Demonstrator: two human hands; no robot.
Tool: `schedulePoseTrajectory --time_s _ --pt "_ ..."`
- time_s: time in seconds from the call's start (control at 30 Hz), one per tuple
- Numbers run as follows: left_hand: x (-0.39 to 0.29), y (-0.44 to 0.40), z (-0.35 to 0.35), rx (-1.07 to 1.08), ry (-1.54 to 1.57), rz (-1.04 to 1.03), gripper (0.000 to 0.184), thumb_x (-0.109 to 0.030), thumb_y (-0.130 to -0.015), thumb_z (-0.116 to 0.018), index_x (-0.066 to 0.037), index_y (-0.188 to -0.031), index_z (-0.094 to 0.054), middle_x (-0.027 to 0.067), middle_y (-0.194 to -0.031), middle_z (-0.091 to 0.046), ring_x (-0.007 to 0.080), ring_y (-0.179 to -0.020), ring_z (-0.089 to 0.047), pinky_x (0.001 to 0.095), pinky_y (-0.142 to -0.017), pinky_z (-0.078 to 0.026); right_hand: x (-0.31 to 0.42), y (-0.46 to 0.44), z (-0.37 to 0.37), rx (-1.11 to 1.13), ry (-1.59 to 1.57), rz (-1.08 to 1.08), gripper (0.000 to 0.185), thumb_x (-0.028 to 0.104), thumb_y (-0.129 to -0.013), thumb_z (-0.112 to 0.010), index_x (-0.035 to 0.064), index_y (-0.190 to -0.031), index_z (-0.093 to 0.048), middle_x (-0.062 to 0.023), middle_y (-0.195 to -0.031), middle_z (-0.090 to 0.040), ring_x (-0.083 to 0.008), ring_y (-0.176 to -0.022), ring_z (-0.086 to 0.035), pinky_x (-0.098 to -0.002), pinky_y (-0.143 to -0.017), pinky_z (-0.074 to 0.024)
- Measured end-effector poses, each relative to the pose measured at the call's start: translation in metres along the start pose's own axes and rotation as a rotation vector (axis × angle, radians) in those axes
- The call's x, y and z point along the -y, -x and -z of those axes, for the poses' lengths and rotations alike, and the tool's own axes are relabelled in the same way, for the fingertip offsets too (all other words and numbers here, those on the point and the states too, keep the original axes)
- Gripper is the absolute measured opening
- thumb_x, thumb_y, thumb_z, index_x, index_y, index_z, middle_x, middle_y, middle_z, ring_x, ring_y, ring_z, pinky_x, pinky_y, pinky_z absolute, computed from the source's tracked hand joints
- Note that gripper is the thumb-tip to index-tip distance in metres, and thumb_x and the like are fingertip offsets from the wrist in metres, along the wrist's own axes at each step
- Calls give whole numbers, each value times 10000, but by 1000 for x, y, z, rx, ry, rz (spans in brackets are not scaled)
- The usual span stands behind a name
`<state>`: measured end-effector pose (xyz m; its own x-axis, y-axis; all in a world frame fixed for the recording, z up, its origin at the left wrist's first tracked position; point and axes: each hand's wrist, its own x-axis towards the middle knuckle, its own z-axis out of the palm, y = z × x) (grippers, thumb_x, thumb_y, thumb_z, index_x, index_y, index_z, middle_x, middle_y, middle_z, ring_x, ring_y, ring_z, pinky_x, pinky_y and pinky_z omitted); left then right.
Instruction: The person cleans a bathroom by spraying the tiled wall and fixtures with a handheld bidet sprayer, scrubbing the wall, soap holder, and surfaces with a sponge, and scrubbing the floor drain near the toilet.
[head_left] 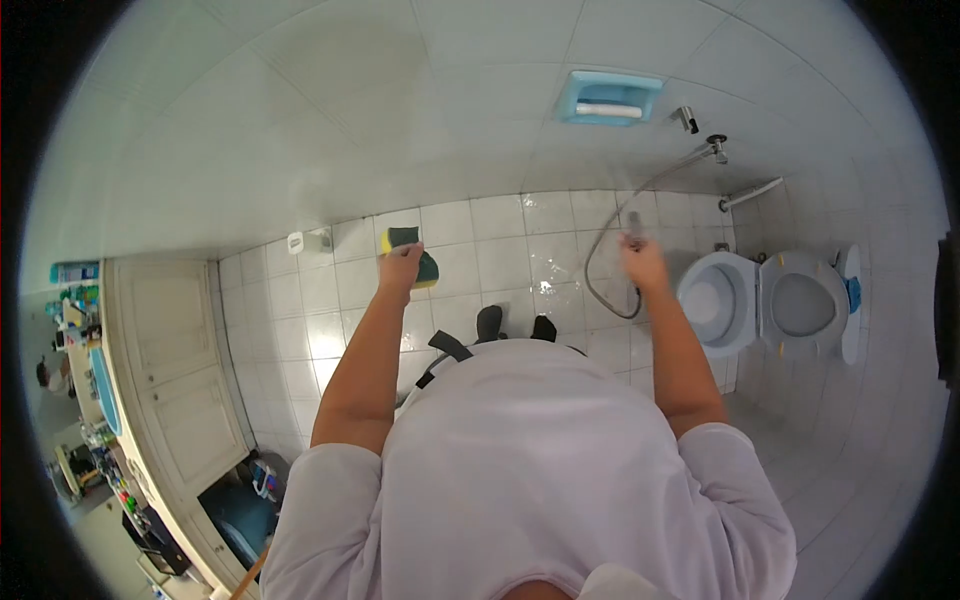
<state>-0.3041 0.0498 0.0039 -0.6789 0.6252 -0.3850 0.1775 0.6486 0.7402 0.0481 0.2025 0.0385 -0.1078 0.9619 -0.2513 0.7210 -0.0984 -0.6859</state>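
Observation:
My left hand (401, 268) is closed around a yellow and dark green scrub sponge (428, 271), held above the tiled floor. Parts of the sponge stick out on both sides of my fingers. In my right hand (645, 264) is a handheld bidet sprayer (634, 224), gripped with its head pointing toward the wall; it is slightly blurred. A flexible metal hose (588, 262) loops down from the sprayer and up to a wall valve (718, 150). To the right of this hand stands a toilet (712, 300) with its lid and seat raised.
Water shines on the floor tiles (545, 268) between my hands. A white container (309, 241) stands by the wall at left. A blue soap dish (610, 98) and a sprayer holder (686, 119) are on the wall. Left is a cabinet (165, 320) with a cluttered counter.

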Motion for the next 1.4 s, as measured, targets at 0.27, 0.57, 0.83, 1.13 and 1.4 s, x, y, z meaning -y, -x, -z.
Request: schedulePoseTrajectory --time_s 0.27,0.57,0.83,1.13,1.4 --pt "-74 -1 -70 263 -153 -289 297 -335 -735 -566 -88 -887 -628 165 -913 -532 263 -872 -509 330 -764 -416 75 60 -2 181 -63 137 340 312 -742 -598 9 -881 -532 -105 -633 -542 -179 -578 -499 -308 -545 -401" --pt "-142 43 -120 534 -130 -409 289 -338 -750 -551 -96 -895 -618 189 -1039 -368 310 -887 -481 331 -792 -405 5 54 50 -232 -243 -93 329 303 -739 -611 4 -855 -538 -76 -623 -525 -131 -546 -470 -266 -508 -391" --pt "-153 41 -164 399 -76 -399 159 -192 -751 -542 -122 -867 -624 144 -983 -397 281 -860 -479 317 -775 -411 5 55 94 -180 -406 185 296 272 -745 -613 -3 -820 -536 -50 -666 -536 -123 -604 -482 -263 -562 -402" --pt "-263 6 -170 -74 624 -810 497 69 -712 -491 -6 -1184 -353 184 -1189 -372 285 -1123 -363 310 -939 -282 -33 24 169 -194 -409 252 224 200 -726 -639 38 -710 -486 9 -593 -442 -71 -541 -393 -221 -502 -348" --pt "-338 -16 -205 -58 -504 -1323 412 -47 -712 -540 -156 -1103 -469 111 -1114 -435 289 -1011 -433 350 -847 -390 -50 14 172 -22 -467 236 195 147 -721 -633 42 -695 -470 18 -583 -437 -63 -528 -391 -214 -492 -345"
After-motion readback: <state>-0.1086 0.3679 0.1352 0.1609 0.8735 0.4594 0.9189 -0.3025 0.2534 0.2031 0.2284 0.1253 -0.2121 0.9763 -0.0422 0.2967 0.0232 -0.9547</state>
